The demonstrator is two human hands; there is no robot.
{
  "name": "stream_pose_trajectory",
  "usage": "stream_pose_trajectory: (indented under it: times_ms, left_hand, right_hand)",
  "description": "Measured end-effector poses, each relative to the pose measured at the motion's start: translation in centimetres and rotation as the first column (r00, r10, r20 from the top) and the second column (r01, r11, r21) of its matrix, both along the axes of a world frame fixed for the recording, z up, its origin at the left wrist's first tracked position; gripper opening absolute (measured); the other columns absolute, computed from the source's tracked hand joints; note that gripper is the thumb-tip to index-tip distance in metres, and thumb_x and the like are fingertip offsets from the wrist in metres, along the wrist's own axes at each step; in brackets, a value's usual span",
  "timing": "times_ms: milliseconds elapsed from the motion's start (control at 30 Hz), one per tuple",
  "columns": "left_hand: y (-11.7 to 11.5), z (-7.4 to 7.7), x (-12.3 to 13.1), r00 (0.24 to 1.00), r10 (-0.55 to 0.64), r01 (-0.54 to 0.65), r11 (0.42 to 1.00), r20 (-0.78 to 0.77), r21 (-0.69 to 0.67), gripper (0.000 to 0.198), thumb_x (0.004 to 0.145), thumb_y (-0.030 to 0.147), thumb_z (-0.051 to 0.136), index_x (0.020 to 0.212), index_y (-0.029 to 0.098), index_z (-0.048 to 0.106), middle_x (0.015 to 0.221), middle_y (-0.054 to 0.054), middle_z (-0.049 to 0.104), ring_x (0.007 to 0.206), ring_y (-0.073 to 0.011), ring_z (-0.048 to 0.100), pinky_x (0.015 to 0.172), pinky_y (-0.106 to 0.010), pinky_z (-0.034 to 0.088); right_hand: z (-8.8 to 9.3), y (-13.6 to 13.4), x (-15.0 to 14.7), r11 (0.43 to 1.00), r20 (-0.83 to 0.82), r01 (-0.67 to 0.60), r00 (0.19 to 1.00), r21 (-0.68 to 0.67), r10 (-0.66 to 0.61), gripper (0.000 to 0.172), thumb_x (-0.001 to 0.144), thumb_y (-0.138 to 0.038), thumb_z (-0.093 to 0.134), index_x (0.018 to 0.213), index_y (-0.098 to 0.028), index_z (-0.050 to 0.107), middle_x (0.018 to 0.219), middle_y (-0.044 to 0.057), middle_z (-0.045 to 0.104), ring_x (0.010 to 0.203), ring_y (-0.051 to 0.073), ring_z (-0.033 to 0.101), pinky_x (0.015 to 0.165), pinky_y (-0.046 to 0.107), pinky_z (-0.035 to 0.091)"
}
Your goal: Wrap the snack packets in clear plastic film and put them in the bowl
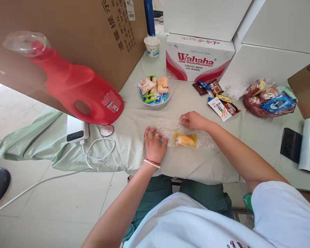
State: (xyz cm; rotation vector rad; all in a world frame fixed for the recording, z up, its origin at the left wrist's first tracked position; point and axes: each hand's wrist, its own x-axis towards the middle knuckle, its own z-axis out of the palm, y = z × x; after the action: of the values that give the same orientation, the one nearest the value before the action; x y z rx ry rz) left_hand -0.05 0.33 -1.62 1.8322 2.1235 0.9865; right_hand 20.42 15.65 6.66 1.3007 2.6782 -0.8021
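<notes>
A yellow-wrapped snack (185, 140) lies on a crinkled sheet of clear plastic film (208, 140) spread over the cloth-covered table. My left hand (155, 143) is at the film's left end, its fingers bent onto the film and the thumb pointing toward the snack. Above the snack, my right hand (195, 121) pinches the far edge of the film between thumb and fingers. Neither hand touches the snack. Just beyond the film stands a clear round bowl (155, 105) of packaged snacks.
A large red jug (85, 91) leans at left, near a white power bank (77, 130) with a cable. Loose snack packets (219, 108) and a full snack bowl (270, 98) lie at right. A film roll (307, 144) sits far right. A Wahaha carton (199, 58) and paper cup (152, 46) stand behind.
</notes>
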Motion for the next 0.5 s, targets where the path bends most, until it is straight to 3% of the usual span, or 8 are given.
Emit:
stream_pose_trajectory:
  times_ms: [133,233,267,333,400,500]
  left_hand:
    - [0.0,0.1,0.3,0.999,0.022,-0.021,0.999,0.041,-0.025,0.024,0.086,0.032,0.069,0.105,0.02,0.062,0.14,-0.019,0.053,0.145,-0.0389,0.043,0.12,-0.06,0.041]
    - [0.3,0.3,0.4,0.994,0.068,-0.062,0.996,0.089,-0.07,0.058,0.084,0.035,0.07,0.135,0.013,0.052,0.146,-0.023,0.049,0.138,-0.0374,0.05,0.114,-0.056,0.046]
    - [0.5,0.3,0.4,0.992,0.073,-0.065,0.994,0.102,-0.083,0.061,0.083,0.036,0.069,0.138,0.013,0.052,0.144,-0.023,0.051,0.135,-0.0372,0.053,0.112,-0.055,0.048]
    - [0.8,0.5,0.0,0.987,0.057,-0.039,0.993,0.153,-0.115,0.045,0.085,0.038,0.065,0.125,0.016,0.064,0.127,-0.017,0.064,0.119,-0.0337,0.063,0.104,-0.052,0.052]
    - [1.0,0.7,-0.4,0.96,0.057,-0.019,0.99,0.273,-0.141,0.025,0.086,0.04,0.063,0.1,0.021,0.072,0.099,-0.009,0.069,0.094,-0.0261,0.067,0.09,-0.043,0.055]
    - [0.8,1.6,-0.2,0.847,0.107,-0.041,0.99,0.522,-0.136,0.023,0.084,0.043,0.067,0.085,0.021,0.072,0.083,-0.003,0.069,0.073,-0.0178,0.062,0.073,-0.033,0.054]
  right_hand:
    - [1.9,-4.1,2.1,0.988,-0.152,-0.112,0.98,0.107,0.127,0.035,0.098,-0.017,0.05,0.12,-0.02,0.077,0.1,0.006,0.07,0.083,0.017,0.063,0.079,0.027,0.043]
    - [2.0,-7.9,3.0,0.967,-0.071,-0.23,0.969,0.105,0.238,0.036,0.101,-0.024,0.052,0.128,-0.029,0.076,0.113,0.007,0.067,0.079,0.017,0.06,0.072,0.027,0.04]
    - [1.8,-9.0,3.0,0.968,-0.033,-0.234,0.971,0.094,0.238,0.035,0.102,-0.025,0.053,0.129,-0.031,0.075,0.116,0.007,0.067,0.078,0.017,0.06,0.069,0.027,0.038]
    - [1.2,-10.8,3.0,0.977,0.008,-0.195,0.981,0.086,0.195,0.033,0.105,-0.028,0.053,0.13,-0.034,0.073,0.121,0.007,0.066,0.079,0.018,0.059,0.067,0.027,0.036]
    - [0.6,-11.9,2.8,0.989,-0.003,-0.119,0.993,0.084,0.12,0.032,0.107,-0.03,0.051,0.132,-0.034,0.071,0.121,0.008,0.067,0.083,0.019,0.06,0.068,0.028,0.037]
    - [-0.1,-12.8,2.5,0.995,-0.02,-0.031,0.999,0.094,0.033,0.032,0.109,-0.031,0.048,0.132,-0.032,0.07,0.12,0.009,0.067,0.092,0.022,0.062,0.073,0.03,0.04]
